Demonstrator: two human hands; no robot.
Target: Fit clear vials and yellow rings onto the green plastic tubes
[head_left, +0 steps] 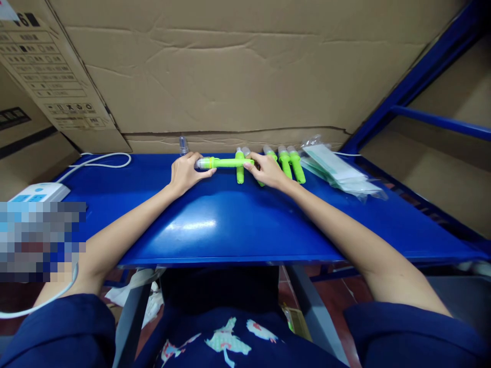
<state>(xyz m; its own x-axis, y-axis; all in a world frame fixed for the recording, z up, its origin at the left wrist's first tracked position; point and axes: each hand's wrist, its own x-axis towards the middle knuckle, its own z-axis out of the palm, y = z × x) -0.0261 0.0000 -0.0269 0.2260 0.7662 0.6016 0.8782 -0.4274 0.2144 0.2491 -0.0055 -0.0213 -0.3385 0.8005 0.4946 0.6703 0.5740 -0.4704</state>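
Note:
A green highlighter pen (226, 163) with a clear cap is held sideways just above the blue table (238, 225). My left hand (186, 171) pinches its capped left end. My right hand (268, 171) pinches its right end. Behind and beside my right hand lies a row of several more green highlighters (289, 162), side by side and pointing away from me. One of them (240, 173) lies just under the held pen.
A stack of clear plastic bags (337, 171) lies at the right of the pens. A clear cap (183, 144) stands at the back near the cardboard wall (230, 76). A white power strip (40, 192) with its cable (103, 158) sits at the left.

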